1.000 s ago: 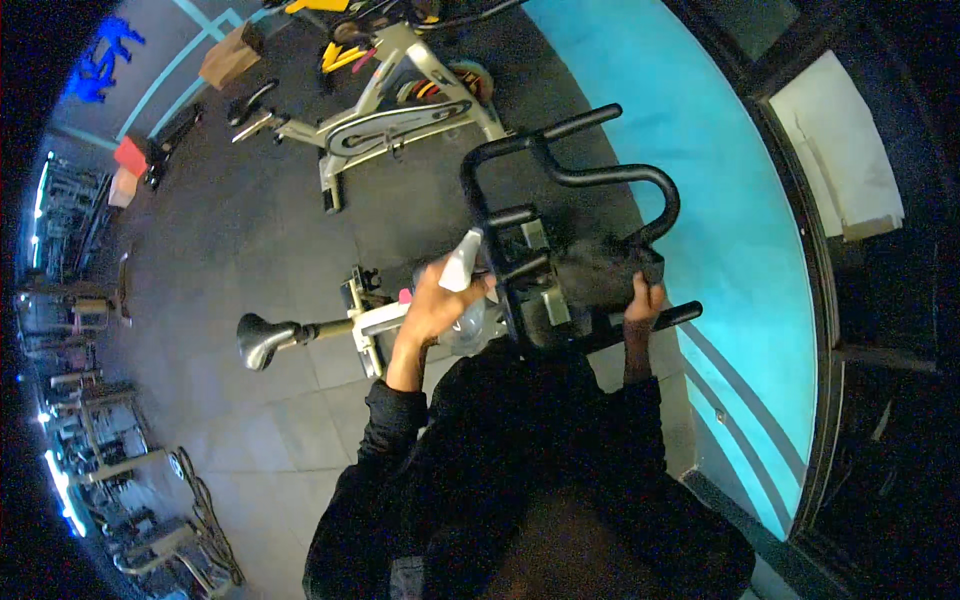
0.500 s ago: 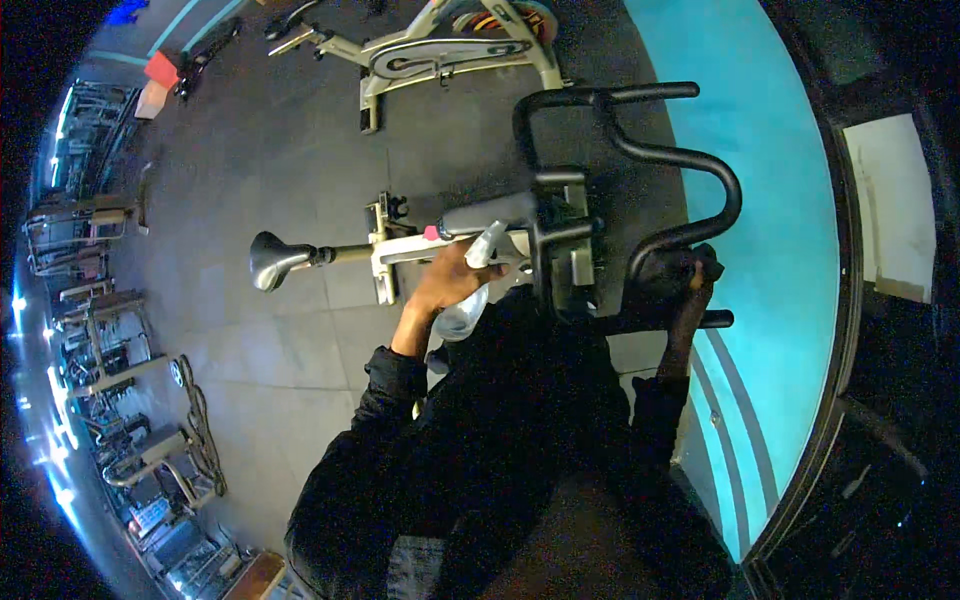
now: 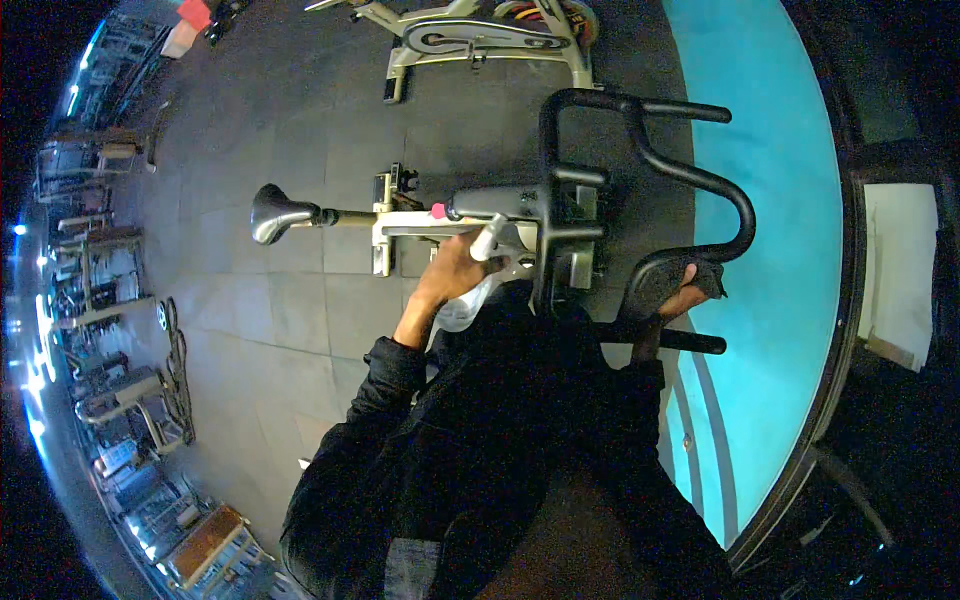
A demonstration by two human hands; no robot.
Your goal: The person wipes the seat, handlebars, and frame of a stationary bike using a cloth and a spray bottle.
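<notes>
My left hand [image 3: 450,272] is closed around the neck of a clear spray bottle [image 3: 466,310] with a white spray head [image 3: 488,238]. It hovers beside the frame of a spin bike [image 3: 405,219]. Over at the bike's black handlebar [image 3: 700,178], my right hand [image 3: 684,300] presses a dark cloth [image 3: 709,280] against the lower curved bar. The cloth partly covers the fingers. The bike's black saddle [image 3: 276,214] points away to the left, and a red knob [image 3: 438,210] sits on the frame.
Another spin bike [image 3: 480,40] stands at the far side. Several gym machines [image 3: 130,390] line the left edge. Along the right runs a turquoise band [image 3: 780,300] with grey stripes, bordered by a dark edge. A white panel [image 3: 898,270] is beyond it.
My right hand and the cloth have shifted slightly along the curved handlebar, and the hand has turned. My left hand keeps hold of the spray bottle. The whole view has shifted a little.
</notes>
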